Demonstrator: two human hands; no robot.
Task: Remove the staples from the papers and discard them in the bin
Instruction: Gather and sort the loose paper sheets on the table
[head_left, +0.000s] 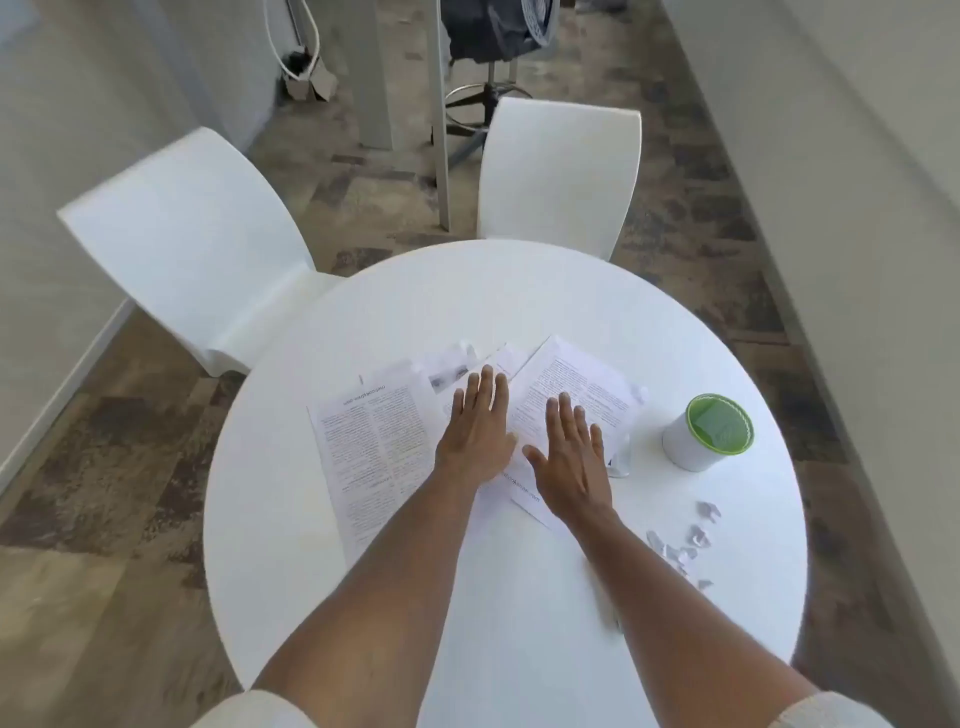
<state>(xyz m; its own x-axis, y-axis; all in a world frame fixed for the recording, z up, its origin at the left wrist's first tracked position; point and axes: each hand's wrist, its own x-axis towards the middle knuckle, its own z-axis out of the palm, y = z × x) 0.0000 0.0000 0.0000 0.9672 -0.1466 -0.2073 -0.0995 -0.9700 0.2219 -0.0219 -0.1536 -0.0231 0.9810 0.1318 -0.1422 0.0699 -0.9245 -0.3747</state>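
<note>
Several printed papers lie spread on a round white table (374, 597). One sheet (374, 447) lies at the left, another (576, 395) at the right, with smaller pieces (452, 371) behind them. My left hand (480, 431) rests flat, palm down, where the sheets overlap. My right hand (571, 457) lies flat on the right sheet, fingers spread. Neither hand holds anything. A small white bin (709, 431) with a green rim stands to the right of the papers. No staple is clear enough to make out.
Torn paper scraps (685, 540) lie near the table's right edge. A small pale object (621, 460) sits between the right sheet and the bin. Two white chairs (197, 244) (561, 171) stand behind the table. An office stool (493, 62) is farther back.
</note>
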